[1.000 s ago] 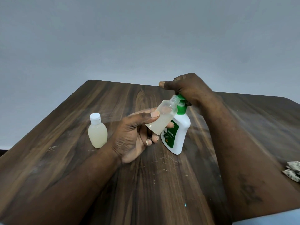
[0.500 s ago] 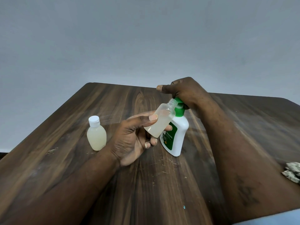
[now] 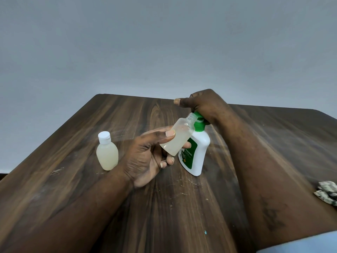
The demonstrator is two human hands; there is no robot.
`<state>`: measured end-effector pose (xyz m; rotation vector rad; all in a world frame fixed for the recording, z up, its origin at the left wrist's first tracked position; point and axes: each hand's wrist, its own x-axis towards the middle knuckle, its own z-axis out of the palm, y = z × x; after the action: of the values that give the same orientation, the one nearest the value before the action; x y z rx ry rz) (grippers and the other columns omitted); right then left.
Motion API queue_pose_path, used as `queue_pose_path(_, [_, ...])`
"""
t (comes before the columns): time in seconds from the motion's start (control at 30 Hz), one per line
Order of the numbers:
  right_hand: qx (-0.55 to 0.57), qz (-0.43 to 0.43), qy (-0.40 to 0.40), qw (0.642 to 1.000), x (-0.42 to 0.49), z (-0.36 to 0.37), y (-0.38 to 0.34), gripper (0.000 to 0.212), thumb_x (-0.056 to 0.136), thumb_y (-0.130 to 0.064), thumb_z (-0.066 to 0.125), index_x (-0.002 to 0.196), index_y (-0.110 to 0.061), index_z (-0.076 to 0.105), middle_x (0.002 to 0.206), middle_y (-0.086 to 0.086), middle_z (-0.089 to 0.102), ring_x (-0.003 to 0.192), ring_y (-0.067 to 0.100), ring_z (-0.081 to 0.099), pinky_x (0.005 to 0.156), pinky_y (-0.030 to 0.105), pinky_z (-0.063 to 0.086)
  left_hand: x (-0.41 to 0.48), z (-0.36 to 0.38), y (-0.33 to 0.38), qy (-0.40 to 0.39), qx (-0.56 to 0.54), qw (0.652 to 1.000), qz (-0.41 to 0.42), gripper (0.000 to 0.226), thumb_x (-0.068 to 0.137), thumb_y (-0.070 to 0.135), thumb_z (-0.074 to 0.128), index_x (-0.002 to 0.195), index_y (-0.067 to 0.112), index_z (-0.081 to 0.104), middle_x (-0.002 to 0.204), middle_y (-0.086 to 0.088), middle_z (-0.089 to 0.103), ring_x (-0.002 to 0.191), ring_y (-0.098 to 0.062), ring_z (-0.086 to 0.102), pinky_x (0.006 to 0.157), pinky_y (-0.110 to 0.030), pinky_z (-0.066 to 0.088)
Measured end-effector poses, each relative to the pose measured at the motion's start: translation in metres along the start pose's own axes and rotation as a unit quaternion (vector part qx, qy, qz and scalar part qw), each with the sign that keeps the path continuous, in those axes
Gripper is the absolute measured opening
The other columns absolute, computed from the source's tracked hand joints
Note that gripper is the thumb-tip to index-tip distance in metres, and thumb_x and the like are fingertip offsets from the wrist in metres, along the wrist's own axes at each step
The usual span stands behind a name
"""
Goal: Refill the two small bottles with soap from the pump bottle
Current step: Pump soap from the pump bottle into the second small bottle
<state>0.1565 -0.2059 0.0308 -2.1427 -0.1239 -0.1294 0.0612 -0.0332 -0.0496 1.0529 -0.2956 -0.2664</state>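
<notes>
Since a second ago, both hands and the bottles sit a touch lower in view, and my right hand (image 3: 204, 105) has sunk a little onto the pump (image 3: 198, 123). That hand lies palm down over the green pump head, thumb stretched out to the left, fingers hidden behind it so I cannot tell how they curl. Under it the white pump bottle (image 3: 197, 156) stands on the table (image 3: 182, 207), leaning slightly right, its green label toward me.

My left hand (image 3: 145, 157) pinches the open bottle (image 3: 177, 137) between thumb on the near side and fingers on the far side. It is tilted, mouth up and to the right, touching or just beside the green spout; the gap is too small to judge. Pale cloudy soap fills its lower part. It hangs above the table, just left of the pump bottle and partly in front of it.

Farther left, the capped bottle (image 3: 107, 154) stands upright, full of the same pale soap, near my left wrist but apart from it. At the right edge lies a crumpled scrap (image 3: 327, 193).
</notes>
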Motion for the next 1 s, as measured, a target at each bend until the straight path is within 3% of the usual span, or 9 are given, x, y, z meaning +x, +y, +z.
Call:
queue_pose_path(0.23, [0.002,-0.022,0.011,1.0,-0.0017,-0.0028,-0.0041,0.056,0.08,-0.048,0.086,0.063,-0.018,0.043,0.067,0.006,0.041,0.065,0.022,0.036,0.066,0.036,0.035,0.0019,-0.0022,-0.001,-0.008,-0.009,1.0,-0.004,0.036,0.083,0.028,0.063,0.112,0.013,0.077,0.104,-0.025,0.072,0.054,-0.018,0.05,0.042,-0.02,0.039])
queue_pose_path(0.57, [-0.022,-0.005,-0.009,1.0,-0.0057,0.0019,-0.0062,0.054,0.081,-0.049,0.084,0.065,-0.017,0.044,0.065,0.005,0.044,0.061,0.019,0.039,0.065,0.036,0.037,0.0009,-0.0037,0.0003,0.003,0.005,1.0,0.001,0.032,0.083,0.028,0.062,0.105,0.013,0.079,0.099,-0.024,0.073,0.05,-0.017,0.05,0.038,-0.019,0.035])
queue_pose_path(0.73, [-0.007,-0.012,0.001,1.0,-0.0045,0.0003,-0.0052,0.054,0.079,-0.049,0.086,0.065,-0.018,0.044,0.069,0.007,0.043,0.07,0.023,0.039,0.069,0.038,0.036,0.0021,-0.0022,-0.0019,0.002,0.001,1.0,0.002,0.034,0.082,0.029,0.062,0.107,0.012,0.078,0.1,-0.025,0.072,0.051,-0.017,0.05,0.039,-0.019,0.038])
queue_pose_path(1.0, [-0.005,-0.015,0.013,1.0,-0.0036,-0.0025,-0.0065,0.058,0.08,-0.05,0.086,0.061,-0.02,0.04,0.067,0.005,0.042,0.062,0.019,0.036,0.067,0.037,0.035,0.0022,-0.0026,-0.0001,0.0,-0.005,1.0,0.003,0.036,0.082,0.028,0.063,0.11,0.011,0.077,0.103,-0.026,0.071,0.052,-0.017,0.05,0.041,-0.02,0.038])
